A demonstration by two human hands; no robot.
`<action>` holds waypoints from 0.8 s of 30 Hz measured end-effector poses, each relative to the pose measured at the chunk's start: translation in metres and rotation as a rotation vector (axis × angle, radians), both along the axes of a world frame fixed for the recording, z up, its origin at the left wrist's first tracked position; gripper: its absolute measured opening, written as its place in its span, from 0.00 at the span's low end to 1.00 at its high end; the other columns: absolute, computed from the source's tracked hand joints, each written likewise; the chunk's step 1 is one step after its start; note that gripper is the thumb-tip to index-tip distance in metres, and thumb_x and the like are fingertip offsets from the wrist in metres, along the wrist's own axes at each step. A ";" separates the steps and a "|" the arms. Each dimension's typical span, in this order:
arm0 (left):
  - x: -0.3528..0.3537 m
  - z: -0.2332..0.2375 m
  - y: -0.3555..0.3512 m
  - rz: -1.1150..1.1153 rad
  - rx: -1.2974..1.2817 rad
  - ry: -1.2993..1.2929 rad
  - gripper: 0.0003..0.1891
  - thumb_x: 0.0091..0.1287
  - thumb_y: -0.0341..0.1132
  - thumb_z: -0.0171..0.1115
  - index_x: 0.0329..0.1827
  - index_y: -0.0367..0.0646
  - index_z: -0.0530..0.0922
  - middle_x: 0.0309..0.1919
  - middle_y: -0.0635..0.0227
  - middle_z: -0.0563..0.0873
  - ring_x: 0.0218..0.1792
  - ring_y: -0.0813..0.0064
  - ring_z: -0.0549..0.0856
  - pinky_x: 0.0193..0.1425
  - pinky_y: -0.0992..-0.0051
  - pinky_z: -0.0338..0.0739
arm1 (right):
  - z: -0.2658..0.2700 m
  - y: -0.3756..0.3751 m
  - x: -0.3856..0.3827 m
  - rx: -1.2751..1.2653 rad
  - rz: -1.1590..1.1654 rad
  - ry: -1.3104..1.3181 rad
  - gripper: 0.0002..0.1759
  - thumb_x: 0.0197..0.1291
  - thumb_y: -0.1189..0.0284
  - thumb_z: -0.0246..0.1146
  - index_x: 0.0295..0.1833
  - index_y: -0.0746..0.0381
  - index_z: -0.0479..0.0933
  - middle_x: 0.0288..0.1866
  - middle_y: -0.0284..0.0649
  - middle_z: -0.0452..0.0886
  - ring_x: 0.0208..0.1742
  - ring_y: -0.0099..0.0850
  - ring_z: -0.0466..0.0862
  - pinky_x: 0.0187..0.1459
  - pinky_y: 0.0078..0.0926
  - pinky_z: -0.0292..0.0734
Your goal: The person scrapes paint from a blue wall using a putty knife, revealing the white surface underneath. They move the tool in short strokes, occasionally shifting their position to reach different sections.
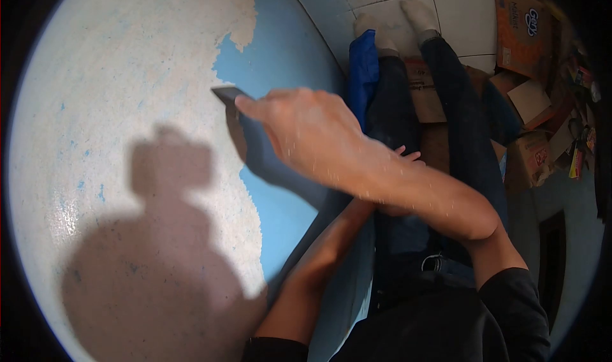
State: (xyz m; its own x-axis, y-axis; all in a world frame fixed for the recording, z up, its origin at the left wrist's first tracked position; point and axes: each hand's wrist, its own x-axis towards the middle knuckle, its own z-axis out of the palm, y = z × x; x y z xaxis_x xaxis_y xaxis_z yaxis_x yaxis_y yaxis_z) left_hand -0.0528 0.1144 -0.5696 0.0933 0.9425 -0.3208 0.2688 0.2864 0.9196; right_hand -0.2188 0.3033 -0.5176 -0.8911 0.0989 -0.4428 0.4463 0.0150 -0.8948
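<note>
My right hand (303, 123) is closed around a dark, flat-bladed scraper (224, 95). The blade's tip is at the ragged border between the bare whitish wall surface (140, 62) and the light blue paint (280, 62). Mostly hidden behind my right forearm is my left hand (410, 155). Its visible fingertips are stretched out and apart, with nothing seen in them. Shadows of my head and arm fall across the wall.
My legs and light socks (417, 17) are over a white tiled floor (468, 8). Blue fabric (363, 68) lies beside one leg. Cardboard boxes (523, 33), papers and small packets are piled on the right.
</note>
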 end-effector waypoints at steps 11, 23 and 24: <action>0.000 0.006 0.000 0.002 -0.024 -0.013 0.24 0.74 0.45 0.58 0.72 0.55 0.79 0.77 0.66 0.76 0.83 0.63 0.67 0.89 0.48 0.51 | 0.012 -0.010 0.004 0.024 -0.062 0.012 0.16 0.67 0.79 0.60 0.58 0.68 0.83 0.41 0.55 0.87 0.42 0.52 0.91 0.43 0.47 0.88; 0.012 -0.008 -0.013 0.013 -0.074 -0.110 0.27 0.74 0.48 0.56 0.75 0.56 0.77 0.81 0.67 0.73 0.84 0.63 0.64 0.89 0.48 0.48 | -0.015 -0.005 -0.009 0.032 -0.034 -0.026 0.14 0.68 0.78 0.60 0.56 0.68 0.83 0.40 0.56 0.87 0.42 0.53 0.91 0.43 0.49 0.87; 0.012 -0.011 -0.015 0.012 -0.035 -0.097 0.28 0.74 0.49 0.56 0.76 0.56 0.76 0.81 0.67 0.72 0.85 0.64 0.64 0.90 0.48 0.46 | -0.009 -0.001 -0.010 0.029 -0.022 -0.024 0.14 0.68 0.79 0.60 0.56 0.68 0.83 0.40 0.56 0.87 0.42 0.53 0.91 0.43 0.49 0.87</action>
State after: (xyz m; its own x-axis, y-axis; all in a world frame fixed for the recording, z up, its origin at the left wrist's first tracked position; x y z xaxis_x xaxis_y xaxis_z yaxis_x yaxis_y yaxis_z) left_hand -0.0410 0.0995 -0.5803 0.1144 0.9323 -0.3431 0.1756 0.3210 0.9307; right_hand -0.2288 0.3025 -0.5266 -0.8776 0.1315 -0.4610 0.4684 0.0308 -0.8830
